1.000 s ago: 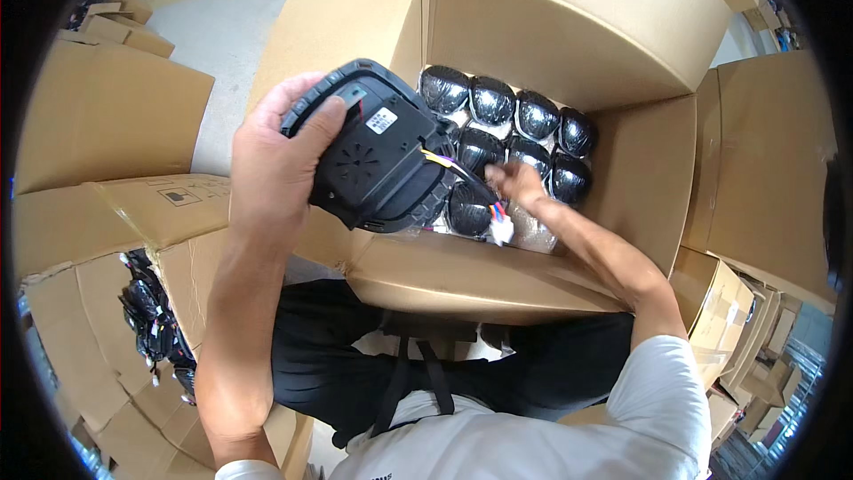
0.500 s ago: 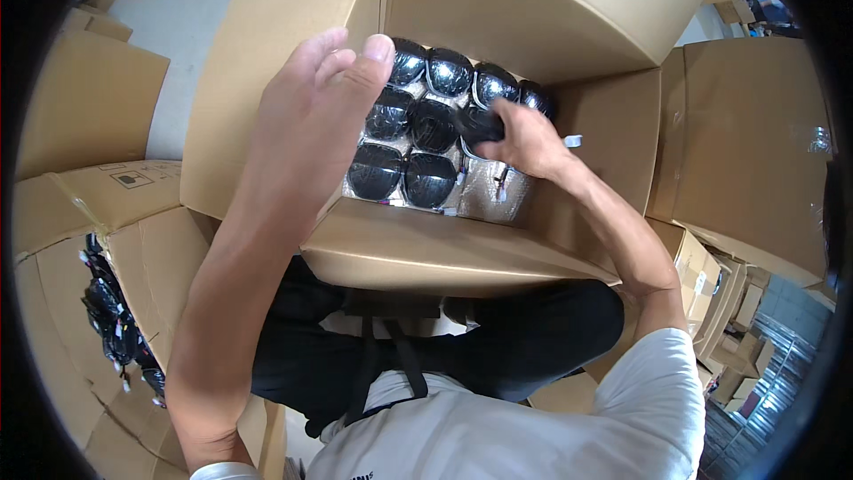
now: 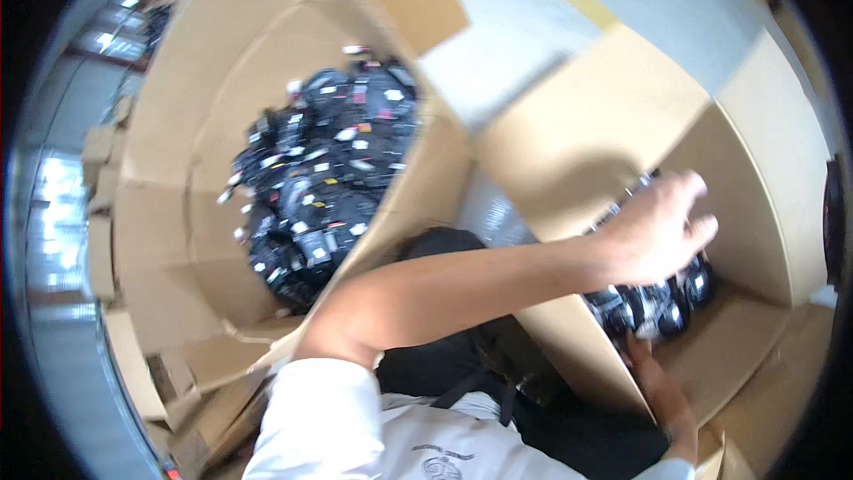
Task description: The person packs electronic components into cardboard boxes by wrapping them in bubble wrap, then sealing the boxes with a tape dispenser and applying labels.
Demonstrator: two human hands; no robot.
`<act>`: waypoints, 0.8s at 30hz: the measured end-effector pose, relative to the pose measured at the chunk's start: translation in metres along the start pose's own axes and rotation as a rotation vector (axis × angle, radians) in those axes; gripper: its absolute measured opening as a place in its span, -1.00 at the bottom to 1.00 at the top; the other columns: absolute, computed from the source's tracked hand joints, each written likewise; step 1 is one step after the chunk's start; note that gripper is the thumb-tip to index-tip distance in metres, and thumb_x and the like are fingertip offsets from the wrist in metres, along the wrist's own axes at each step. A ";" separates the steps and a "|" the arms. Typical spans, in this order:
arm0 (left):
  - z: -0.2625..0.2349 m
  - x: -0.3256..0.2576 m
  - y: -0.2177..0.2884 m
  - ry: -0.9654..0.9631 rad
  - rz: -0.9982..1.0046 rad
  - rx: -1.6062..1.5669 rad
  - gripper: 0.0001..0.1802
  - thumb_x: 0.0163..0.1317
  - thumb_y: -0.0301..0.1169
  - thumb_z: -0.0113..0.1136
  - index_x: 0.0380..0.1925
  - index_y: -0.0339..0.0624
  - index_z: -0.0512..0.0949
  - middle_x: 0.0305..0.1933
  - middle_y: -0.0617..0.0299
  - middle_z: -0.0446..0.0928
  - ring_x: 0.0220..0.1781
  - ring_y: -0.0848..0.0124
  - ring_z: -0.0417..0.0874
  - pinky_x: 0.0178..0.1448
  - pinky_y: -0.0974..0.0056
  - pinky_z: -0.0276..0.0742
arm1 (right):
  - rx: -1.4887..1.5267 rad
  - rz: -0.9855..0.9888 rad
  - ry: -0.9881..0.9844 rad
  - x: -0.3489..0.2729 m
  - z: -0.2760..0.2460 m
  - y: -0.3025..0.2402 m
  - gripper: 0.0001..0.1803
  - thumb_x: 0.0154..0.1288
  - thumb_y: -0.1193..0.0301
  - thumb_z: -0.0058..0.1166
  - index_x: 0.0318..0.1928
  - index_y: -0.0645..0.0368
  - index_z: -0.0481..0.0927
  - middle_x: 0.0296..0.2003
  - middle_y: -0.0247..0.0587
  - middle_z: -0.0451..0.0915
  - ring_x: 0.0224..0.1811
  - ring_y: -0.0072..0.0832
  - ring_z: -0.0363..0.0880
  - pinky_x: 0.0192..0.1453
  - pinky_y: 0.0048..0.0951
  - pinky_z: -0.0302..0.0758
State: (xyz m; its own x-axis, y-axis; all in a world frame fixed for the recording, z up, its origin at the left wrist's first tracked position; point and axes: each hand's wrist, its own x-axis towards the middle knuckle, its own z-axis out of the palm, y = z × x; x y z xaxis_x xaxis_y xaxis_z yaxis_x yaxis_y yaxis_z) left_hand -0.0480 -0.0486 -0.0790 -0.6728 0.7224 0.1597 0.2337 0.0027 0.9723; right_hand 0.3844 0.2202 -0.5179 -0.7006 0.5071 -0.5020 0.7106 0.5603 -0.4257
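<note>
Head view shows the left hand (image 3: 656, 229), empty with fingers parted, over black parts (image 3: 698, 282) in a carton (image 3: 753, 200), the right hand (image 3: 637, 351) beside them, grip unclear, seemingly arranging them, next needing careful clearance.

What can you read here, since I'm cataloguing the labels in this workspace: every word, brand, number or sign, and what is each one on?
None can be read clearly.
Dark print on the chest of the pale shirt: too blurred to read.
Small pale labels among the black parts in the left carton: too small and blurred to read.
</note>
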 end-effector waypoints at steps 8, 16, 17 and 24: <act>-0.196 -0.151 0.076 0.337 -0.285 0.601 -0.80 0.29 -0.37 0.25 -0.24 -0.30 0.67 -0.38 0.21 0.67 -0.35 0.51 0.64 -0.19 0.34 0.58 | 0.193 -0.121 -0.185 0.042 -0.099 -0.176 -0.70 0.37 0.27 0.18 -0.33 0.30 0.68 -0.53 -0.23 0.64 -0.54 -0.57 0.54 -0.49 -0.45 0.43; -0.352 -0.297 -0.142 0.512 -1.077 0.045 -0.46 0.14 -0.10 0.50 -0.12 -0.36 0.62 -0.21 0.08 0.64 -0.41 0.34 0.60 -0.45 0.17 0.54 | 0.064 -0.241 -0.181 -0.003 -0.183 -0.275 -0.72 0.40 0.34 0.16 -0.17 0.40 0.63 -0.46 -0.30 0.60 -0.45 -0.60 0.52 -0.36 -0.45 0.49; -0.338 -0.297 -0.127 0.519 -1.004 0.096 -0.57 0.18 -0.14 0.47 -0.24 -0.32 0.63 -0.30 0.13 0.64 -0.53 0.37 0.57 -0.52 0.18 0.51 | 0.113 -0.234 -0.186 -0.018 -0.188 -0.276 -0.70 0.38 0.35 0.18 -0.10 0.40 0.63 -0.37 -0.21 0.65 -0.35 -0.53 0.57 -0.23 -0.40 0.53; -0.355 -0.239 0.060 0.520 -0.517 -0.149 -0.71 0.41 -0.19 0.22 -0.20 -0.22 0.65 -0.40 0.30 0.69 -0.56 0.55 0.63 -0.60 0.45 0.52 | 0.156 -0.670 -0.004 -0.126 -0.247 -0.483 -0.52 0.23 0.39 0.35 0.11 0.36 0.54 -0.13 -0.01 0.67 -0.16 -0.29 0.65 0.00 -0.29 0.59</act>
State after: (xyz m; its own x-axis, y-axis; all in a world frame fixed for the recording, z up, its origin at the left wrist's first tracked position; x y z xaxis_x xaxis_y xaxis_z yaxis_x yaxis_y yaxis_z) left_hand -0.1223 -0.4665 0.0015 -0.9248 0.2343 -0.2998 -0.2752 0.1324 0.9522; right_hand 0.1132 0.0474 -0.0635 -0.9921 0.0813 -0.0956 0.1254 0.6513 -0.7484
